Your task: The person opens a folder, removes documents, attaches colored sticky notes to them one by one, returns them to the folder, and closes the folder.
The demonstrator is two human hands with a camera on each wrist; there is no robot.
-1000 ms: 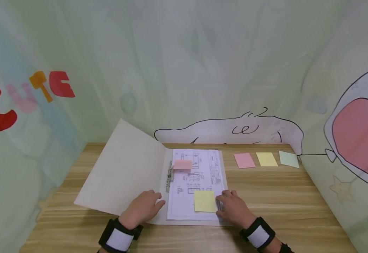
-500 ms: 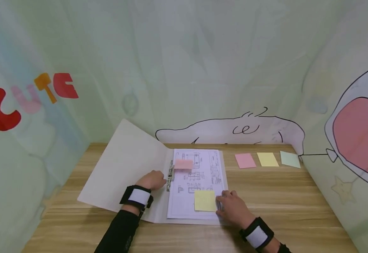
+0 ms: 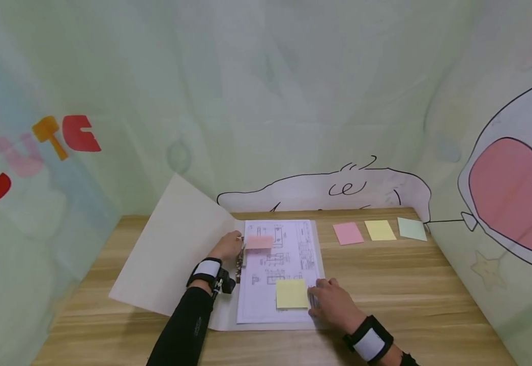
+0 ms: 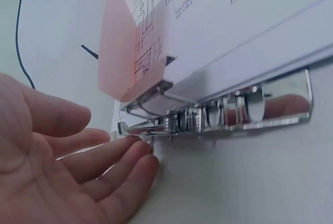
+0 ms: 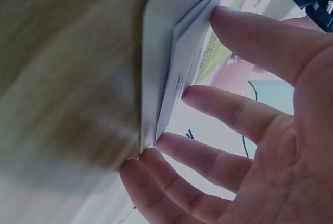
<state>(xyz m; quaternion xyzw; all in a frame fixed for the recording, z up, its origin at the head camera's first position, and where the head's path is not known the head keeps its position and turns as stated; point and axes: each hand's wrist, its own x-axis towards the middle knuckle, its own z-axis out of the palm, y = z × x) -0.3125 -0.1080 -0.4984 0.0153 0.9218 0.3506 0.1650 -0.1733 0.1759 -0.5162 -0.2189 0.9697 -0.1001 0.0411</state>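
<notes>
A white folder (image 3: 174, 254) lies opened on the table, its cover tilted to the left. Inside it are sheets of technical drawings (image 3: 252, 310) beside a metal lever clip (image 4: 234, 112). On the top sheet a pink sticky note (image 3: 259, 242) sits near the clip and a yellow one (image 3: 292, 294) lower right. My left hand (image 3: 226, 247) is at the clip's far end, fingers extended; the fingertips (image 4: 140, 154) are at or just under its end, contact unclear. With spread fingers, my right hand (image 3: 336, 306) rests on the right edge of the sheets and folder.
To the folder's right, a pink note (image 3: 348, 233), a yellow note (image 3: 380, 230) and a pale green note (image 3: 412, 229) lie in a row on the wooden table (image 3: 394, 290). A printed cloth backdrop (image 3: 266, 112) hangs behind the table.
My left hand has moved from the folder's lower part up along the spine to the far end of the clip. My right hand has stayed at the sheets' right edge.
</notes>
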